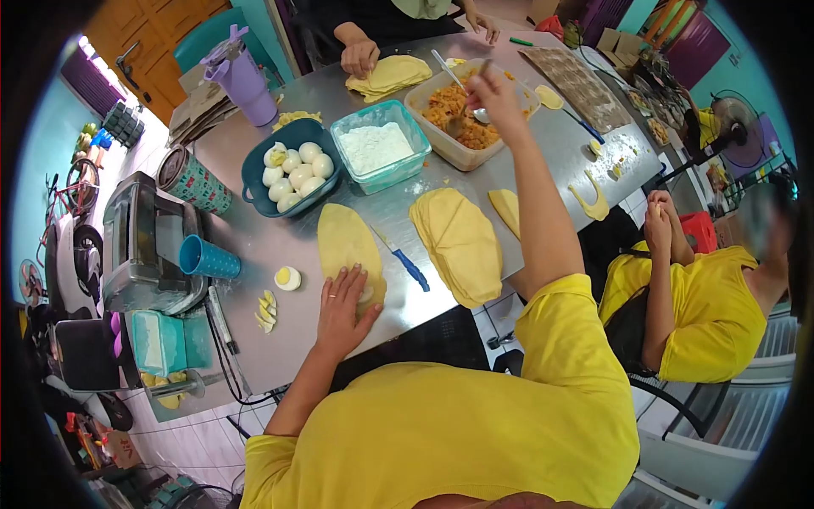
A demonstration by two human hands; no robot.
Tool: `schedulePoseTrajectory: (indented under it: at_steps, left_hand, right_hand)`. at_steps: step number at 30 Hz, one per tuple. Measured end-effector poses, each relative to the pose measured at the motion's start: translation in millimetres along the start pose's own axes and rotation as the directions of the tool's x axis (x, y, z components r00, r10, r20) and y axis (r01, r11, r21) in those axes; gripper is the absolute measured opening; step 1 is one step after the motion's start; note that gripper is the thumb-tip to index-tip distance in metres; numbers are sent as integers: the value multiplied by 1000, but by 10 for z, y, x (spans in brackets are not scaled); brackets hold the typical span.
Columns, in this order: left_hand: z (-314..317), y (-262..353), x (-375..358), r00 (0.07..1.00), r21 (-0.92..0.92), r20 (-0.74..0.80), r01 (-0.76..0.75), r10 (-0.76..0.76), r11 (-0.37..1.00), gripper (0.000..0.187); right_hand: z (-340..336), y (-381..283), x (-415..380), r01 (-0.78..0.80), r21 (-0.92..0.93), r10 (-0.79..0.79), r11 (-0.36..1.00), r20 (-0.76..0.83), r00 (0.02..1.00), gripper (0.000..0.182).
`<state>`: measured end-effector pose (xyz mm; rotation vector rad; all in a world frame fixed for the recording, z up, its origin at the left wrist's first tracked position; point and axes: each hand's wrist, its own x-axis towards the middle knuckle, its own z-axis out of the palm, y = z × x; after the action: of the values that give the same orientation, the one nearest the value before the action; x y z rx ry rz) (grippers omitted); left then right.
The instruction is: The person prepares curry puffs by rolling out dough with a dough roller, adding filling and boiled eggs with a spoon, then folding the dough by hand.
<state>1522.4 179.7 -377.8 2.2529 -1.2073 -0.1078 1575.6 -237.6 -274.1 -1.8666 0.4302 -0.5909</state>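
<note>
On the steel table, my left hand (346,307) lies spread on the lower part of an oval yellow dough sheet (342,237). My right hand (493,100) reaches over a tub of orange filling (438,112), closed around a spoon (458,125) whose bowl is in the filling. A second spoon (447,68) leans in the same tub. Between my arms are a blue-handled knife (410,270) and a stack of dough sheets (458,246). Half a boiled egg (287,278) sits left of my left hand.
Beyond the dough stand a bowl of boiled eggs (247,181) and a tub of flour (377,176). A pasta machine (140,246) and blue cup (209,257) are at left. A person across handles dough (390,76); another person in yellow (712,314) sits at right.
</note>
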Motion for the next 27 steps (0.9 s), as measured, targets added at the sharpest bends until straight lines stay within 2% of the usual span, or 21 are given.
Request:
schedulePoseTrajectory:
  at_steps: [2, 3, 5, 8, 9, 11, 18, 20, 27]
  left_hand:
    - [15, -8, -2, 1000, 8, 8, -1, 1, 1000, 53]
    - [17, -11, -1, 1000, 22, 10, -1, 1, 1000, 54]
    - [22, -2, 0, 1000, 31, 11, 3, -3, 1000, 54]
    - [25, 11, -8, 1000, 34, 4, 8, -9, 999, 54]
    - [27, 15, -9, 1000, 29, -1, 9, -9, 1000, 54]
    - [23, 20, -11, 1000, 15, -11, 12, -12, 1000, 54]
    - [18, 34, 2, 1000, 28, -11, 11, -10, 1000, 54]
    - [23, 32, 9, 1000, 14, -20, 18, -18, 1000, 51]
    - [24, 61, 18, 997, -37, -61, 44, -46, 998, 34]
  right_hand:
    - [-200, -45, -60, 138, 215, -100, 967, -181, 978, 17]
    - [-276, -72, -95, 136, 213, -98, 968, -182, 978, 17]
    - [-386, -127, -160, 225, 119, -187, 967, -263, 946, 19]
    - [-414, 84, -206, 248, 57, -221, 967, -297, 929, 21]
    - [-417, 138, -250, 249, 54, -223, 967, -296, 929, 21]
    - [-440, 252, -360, 132, -123, -152, 984, -177, 972, 23]
    - [-419, 325, -690, 188, -213, -237, 959, -238, 942, 23]
    - [-394, 304, -786, 263, -18, -257, 965, -279, 925, 21]
    - [-475, 360, -992, 251, 212, -201, 945, -232, 952, 22]
